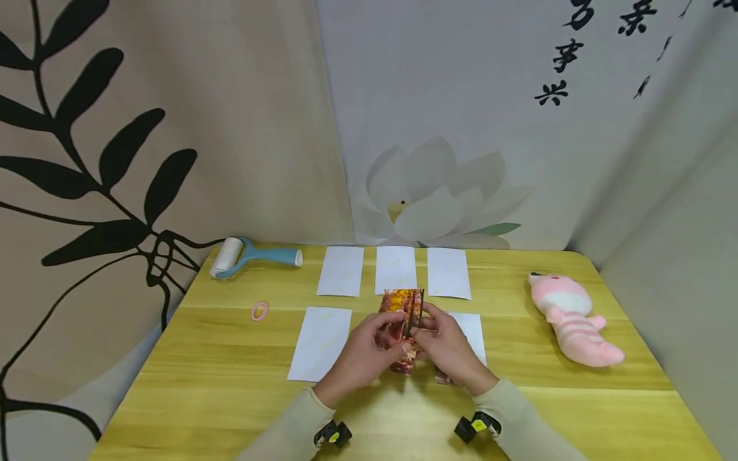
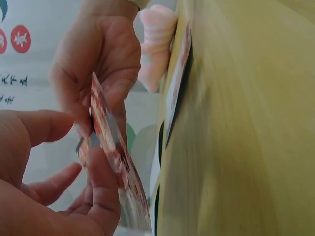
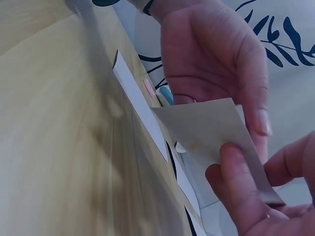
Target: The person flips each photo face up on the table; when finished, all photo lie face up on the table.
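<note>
Near the front middle of the table, both hands hold a glossy card (image 1: pixel 401 299) printed in red, orange and dark brown. My left hand (image 1: pixel 364 349) has its thumb and fingers on the card's left side. At the right side, my right hand (image 1: pixel 452 351) pinches it between thumb and fingers. The right wrist view shows the card's plain pale back (image 3: pixel 202 130), with right-hand fingertips (image 3: pixel 234 160) pressed on it. Whether it is one folded card or two overlapping, I cannot tell. A white card (image 1: pixel 473 333) lies partly hidden behind the right hand.
White cards (image 1: pixel 340 271) form a back row, and another white card (image 1: pixel 319 342) lies left of the hands. A blue-handled lint roller (image 1: pixel 254 256) lies back left, with a pink ring (image 1: pixel 260 311) in front. At right lies a pink plush toy (image 1: pixel 576 320). Curtains border the wooden table (image 1: pixel 219 384).
</note>
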`<state>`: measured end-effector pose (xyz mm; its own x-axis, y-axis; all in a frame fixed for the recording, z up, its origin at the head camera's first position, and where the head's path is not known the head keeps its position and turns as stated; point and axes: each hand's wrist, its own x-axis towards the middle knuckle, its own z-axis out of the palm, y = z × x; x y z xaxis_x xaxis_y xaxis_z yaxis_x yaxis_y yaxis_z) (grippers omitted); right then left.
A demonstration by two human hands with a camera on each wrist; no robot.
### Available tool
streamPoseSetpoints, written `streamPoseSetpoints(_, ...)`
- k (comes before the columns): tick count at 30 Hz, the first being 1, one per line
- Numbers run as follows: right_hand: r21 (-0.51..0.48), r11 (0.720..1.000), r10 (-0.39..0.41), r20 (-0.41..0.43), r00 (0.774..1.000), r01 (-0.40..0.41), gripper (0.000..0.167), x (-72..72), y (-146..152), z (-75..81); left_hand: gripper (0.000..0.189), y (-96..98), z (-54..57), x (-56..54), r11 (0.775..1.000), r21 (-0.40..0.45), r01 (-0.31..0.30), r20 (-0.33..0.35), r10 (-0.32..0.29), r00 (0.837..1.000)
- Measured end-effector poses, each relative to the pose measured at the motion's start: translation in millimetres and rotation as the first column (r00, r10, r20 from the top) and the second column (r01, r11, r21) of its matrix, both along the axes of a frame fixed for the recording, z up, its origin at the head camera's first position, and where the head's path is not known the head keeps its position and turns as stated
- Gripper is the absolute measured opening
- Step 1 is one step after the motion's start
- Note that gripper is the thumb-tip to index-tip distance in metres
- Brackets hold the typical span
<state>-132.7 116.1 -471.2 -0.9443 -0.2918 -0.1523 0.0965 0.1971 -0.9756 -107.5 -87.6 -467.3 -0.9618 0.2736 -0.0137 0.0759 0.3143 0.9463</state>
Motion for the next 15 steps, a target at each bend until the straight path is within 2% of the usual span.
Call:
streamPoseSetpoints(4,0.013,0.999,-0.042,0.003,0.999,0.042,0.066,0.0,3,2.0,0.045,-13.8,-4.1,-1.0,0.997,0.02,-0.069,0.036,0.068,0.997)
streamPoseSetpoints(9,-0.006,0.999,-0.048,0.007,0.999,0.048,0.064,0.3,4,1.3,0.036,-35.1,-12.5,-6.2,0.986,0.045,-0.163,0.091,0.159,0.983)
streamPoseSetpoints(12,-0.017,0.999,-0.04,0.006,0.999,0.04,0.058,0.9,4,1.5,0.037,-44.2,-17.0,-8.4,0.976,0.113,-0.184,0.152,0.165,0.974)
streamPoseSetpoints(15,-0.027,0.999,-0.03,0.003,1.0,0.03,0.057,1.5,4,2.2,0.039,-48.3,-20.2,-8.9,0.966,0.183,-0.181,0.215,0.14,0.966)
